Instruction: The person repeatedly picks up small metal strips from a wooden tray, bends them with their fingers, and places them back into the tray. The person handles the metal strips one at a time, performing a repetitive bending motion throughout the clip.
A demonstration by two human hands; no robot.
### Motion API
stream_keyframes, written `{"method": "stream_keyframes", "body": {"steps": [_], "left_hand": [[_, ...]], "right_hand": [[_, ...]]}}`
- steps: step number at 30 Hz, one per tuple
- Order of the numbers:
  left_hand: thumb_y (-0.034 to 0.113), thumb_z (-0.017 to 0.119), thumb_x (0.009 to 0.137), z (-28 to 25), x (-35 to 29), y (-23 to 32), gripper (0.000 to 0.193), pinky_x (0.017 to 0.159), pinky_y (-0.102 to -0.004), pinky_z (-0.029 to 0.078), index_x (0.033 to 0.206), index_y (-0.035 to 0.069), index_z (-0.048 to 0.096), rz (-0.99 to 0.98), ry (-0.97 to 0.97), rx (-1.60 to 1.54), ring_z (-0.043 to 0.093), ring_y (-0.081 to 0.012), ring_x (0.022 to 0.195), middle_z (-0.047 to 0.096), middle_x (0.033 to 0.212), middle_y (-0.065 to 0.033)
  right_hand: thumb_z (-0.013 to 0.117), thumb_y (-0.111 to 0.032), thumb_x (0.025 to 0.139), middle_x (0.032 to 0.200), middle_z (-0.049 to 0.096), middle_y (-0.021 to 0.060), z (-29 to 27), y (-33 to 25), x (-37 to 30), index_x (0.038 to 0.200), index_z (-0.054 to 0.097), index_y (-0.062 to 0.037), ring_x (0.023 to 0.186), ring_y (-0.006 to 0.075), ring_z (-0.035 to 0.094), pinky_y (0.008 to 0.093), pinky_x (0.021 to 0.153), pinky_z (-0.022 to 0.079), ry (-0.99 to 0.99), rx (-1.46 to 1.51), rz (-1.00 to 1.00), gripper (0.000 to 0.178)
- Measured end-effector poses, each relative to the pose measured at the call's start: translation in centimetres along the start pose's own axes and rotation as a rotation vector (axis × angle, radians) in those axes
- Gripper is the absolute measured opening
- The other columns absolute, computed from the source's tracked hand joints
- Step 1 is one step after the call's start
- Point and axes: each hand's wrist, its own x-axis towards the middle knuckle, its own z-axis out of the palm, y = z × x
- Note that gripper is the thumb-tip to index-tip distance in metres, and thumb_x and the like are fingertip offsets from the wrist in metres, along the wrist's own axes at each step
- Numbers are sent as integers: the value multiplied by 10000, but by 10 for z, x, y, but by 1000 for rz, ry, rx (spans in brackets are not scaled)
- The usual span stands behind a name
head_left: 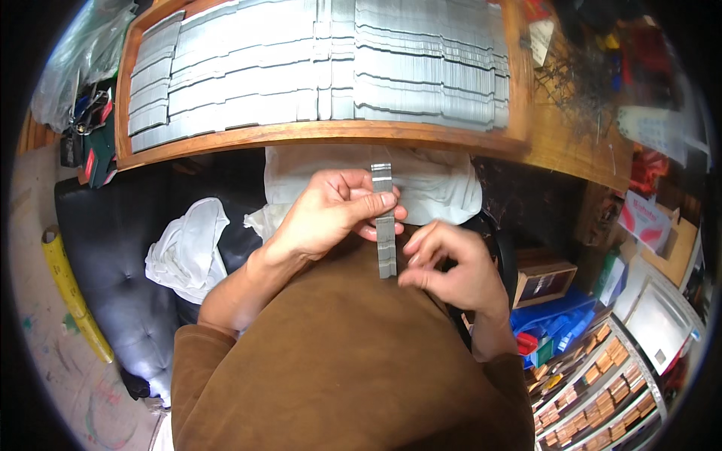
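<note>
My left hand (pixel 331 207) is closed around a narrow upright stack of thin grey metal strips (pixel 386 246). Its thumb presses on the front, and fingertips show on the stack's right side. Just right of the stack's lower end hovers my right hand (pixel 455 263), a little blurred, fingers loosely curled and thumb apart from them. I see nothing in it. Beyond both hands lies a wooden-framed tray (pixel 323 139) packed with rows of similar grey metal pieces (pixel 248 68).
A white cloth (pixel 440 184) hangs below the tray, and a crumpled white cloth (pixel 188 248) lies on a black padded seat (pixel 113 255) at left. Lower right stands a rack (pixel 602 376) of small brown blocks. Dark wiry bits (pixel 583 90) lie on the wooden tabletop (pixel 560 146).
</note>
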Motion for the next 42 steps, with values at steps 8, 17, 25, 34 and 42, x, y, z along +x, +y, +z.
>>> {"method": "stream_keyframes", "body": {"steps": [8, 17, 25, 34, 42], "left_hand": [[137, 747, 959, 7, 10, 21, 223, 642, -244, 606, 1110, -21, 703, -12, 6, 50, 763, -198, 872, 767, 973, -141], [146, 762, 947, -3, 12, 24, 259, 643, -240, 600, 1117, -40, 703, -42, -22, 99, 767, -196, 858, 773, 973, -152], [188, 740, 974, 2, -9, 19, 209, 658, -230, 565, 1061, 0, 719, -18, -52, 146, 752, -144, 832, 772, 952, -92], [125, 721, 978, 0, -22, 6, 172, 604, -216, 557, 1077, -16, 716, 2, -23, 137, 765, -164, 808, 779, 930, -112], [116, 713, 980, 2, -22, 9, 172, 605, -215, 564, 1090, -17, 711, -11, -27, 127, 766, -164, 805, 780, 930, -114]], "right_hand": [[789, 49, 840, 997, 778, 146, 35, 38, -5, 1010, 759, 28, 854, 223, 763, 303, 736, 607, 52, 57, -271, 173], [833, 13, 808, 953, 759, 112, 39, 24, 2, 887, 743, 16, 838, 210, 741, 292, 729, 583, 65, -25, -193, 120], [712, -7, 953, 1023, 668, 79, -2, 2, 42, 1156, 625, 47, 868, 108, 658, 225, 790, 547, 238, 357, -11, 228], [743, 44, 905, 964, 658, 70, 18, 9, 65, 1171, 622, 58, 843, 72, 647, 193, 735, 555, 102, 459, -49, 292], [754, 32, 901, 957, 660, 62, 17, 12, 66, 1143, 633, 57, 827, 68, 644, 186, 730, 549, 112, 475, -42, 272]]}}
